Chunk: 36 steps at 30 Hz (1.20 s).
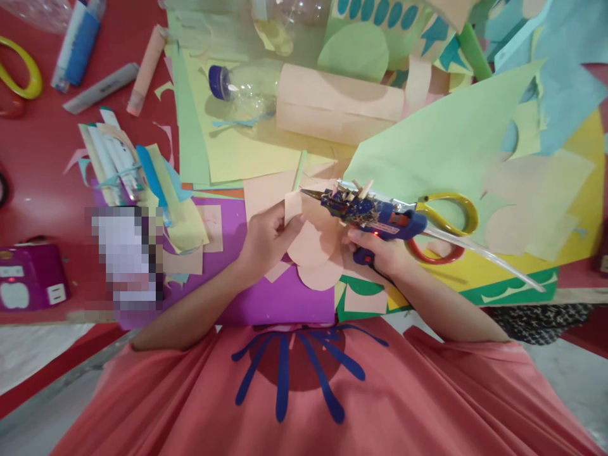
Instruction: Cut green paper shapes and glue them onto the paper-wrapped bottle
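One piece of peach paper (293,206) is pinched between the thumb and fingers of the left hand (266,237), above the middle of the desk's (33,152) near edge. The right hand (382,250) is closed around the handle of a blue glue gun (394,220), its nozzle at the paper's upper corner; whether they touch, I cannot tell. A red light glows on the gun. Rounded peach cutouts (316,244) lie between the hands, and scissors (451,197) with yellow and red handles lie just beside the gun. Toward the far edge, a clear bottle (251,85) lies on its side, partly wrapped in peach paper. Bundled markers (111,158) rest to the left, and a purple socket box (33,275) sits toward the near left corner.
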Tool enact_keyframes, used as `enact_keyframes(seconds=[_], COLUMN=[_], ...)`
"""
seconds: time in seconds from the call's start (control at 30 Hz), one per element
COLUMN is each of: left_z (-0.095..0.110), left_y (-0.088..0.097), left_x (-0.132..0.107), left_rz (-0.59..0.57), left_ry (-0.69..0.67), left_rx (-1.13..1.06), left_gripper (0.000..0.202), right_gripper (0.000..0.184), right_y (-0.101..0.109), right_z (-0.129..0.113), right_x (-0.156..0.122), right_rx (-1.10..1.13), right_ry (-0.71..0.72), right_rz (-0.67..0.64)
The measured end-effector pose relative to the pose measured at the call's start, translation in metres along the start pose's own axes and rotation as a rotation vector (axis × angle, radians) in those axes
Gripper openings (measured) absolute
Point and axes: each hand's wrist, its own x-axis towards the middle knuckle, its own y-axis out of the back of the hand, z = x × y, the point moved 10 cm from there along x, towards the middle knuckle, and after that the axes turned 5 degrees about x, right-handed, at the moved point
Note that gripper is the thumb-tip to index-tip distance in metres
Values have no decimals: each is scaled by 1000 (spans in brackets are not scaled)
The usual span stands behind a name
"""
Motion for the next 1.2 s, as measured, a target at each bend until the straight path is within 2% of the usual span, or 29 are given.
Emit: enact_keyframes(seconds=[0.37,0.67,1.2], left_z=[3,2,6], left_y=[5,6,10], left_x=[1,0,0], left_rz=[34,31,67], left_ry=[8,19,-10], left_rx=[17,27,24], left_gripper=[34,32,33], right_gripper=[34,44,34], right_y=[4,4,6], right_z=[1,-6,-2], right_x=[0,0,0], right_rx=[58,17,72], right_ry=[-11,25,-9], right_rz=[53,60,67])
